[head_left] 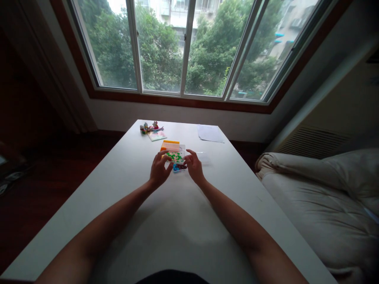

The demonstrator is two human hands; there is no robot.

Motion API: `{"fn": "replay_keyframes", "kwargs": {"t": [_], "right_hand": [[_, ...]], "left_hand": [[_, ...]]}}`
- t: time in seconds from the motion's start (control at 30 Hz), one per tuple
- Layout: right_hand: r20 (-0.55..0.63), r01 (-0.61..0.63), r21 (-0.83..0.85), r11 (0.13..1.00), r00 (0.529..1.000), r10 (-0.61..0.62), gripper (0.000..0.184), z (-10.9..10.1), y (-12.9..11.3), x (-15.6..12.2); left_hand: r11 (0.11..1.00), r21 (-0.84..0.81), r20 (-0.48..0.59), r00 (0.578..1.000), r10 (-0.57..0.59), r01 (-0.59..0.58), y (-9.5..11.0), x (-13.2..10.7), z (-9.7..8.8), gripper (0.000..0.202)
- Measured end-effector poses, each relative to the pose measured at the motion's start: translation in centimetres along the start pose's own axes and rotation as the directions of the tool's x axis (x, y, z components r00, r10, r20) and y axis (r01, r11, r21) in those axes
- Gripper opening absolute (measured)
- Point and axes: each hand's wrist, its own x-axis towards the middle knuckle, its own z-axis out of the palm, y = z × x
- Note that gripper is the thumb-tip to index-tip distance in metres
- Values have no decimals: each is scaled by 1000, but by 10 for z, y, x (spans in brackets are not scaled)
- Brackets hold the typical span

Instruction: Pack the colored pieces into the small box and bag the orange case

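A small clear plastic box with green and pale little pieces in it is held up between my two hands. My left hand grips its left side, thumb below and fingers curled at the edge. On the opposite side, the fingers of my right hand pinch its right edge. Just beneath it, partly hidden, another small tray contains blue and dark brown pieces. Behind the box stands an orange, partly see-through container. The pieces are too small to make out exactly.
A white table stretches under my arms. Small colourful figures and a patterned card lie at its far left, paper sheets at the far right. Clear plastic rests right of my hand. A padded beige couch stands at right.
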Motion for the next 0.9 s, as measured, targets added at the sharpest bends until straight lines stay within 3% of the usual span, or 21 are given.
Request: {"fn": "replay_keyframes", "kwargs": {"t": [0.17,0.3,0.4,0.6,0.9], "right_hand": [[20,-195,193,962,981,195,47,9,6,4],[-93,-235,170,957,963,253,49,-5,17,14],[-185,-190,55,980,963,197,47,-27,21,26],[-169,-114,-182,977,982,83,41,-58,10,41],[-25,62,-424,903,997,-80,41,-35,1,30]], "left_hand": [[999,-48,115,993,21,-16,0,-9,9,7],[999,-48,134,991,19,-12,-15,-9,10,18],[999,30,159,987,10,-15,-32,-10,14,25],[983,177,331,944,-19,-42,-56,-16,26,51],[963,266,398,915,-66,-47,-59,-13,38,70]]}}
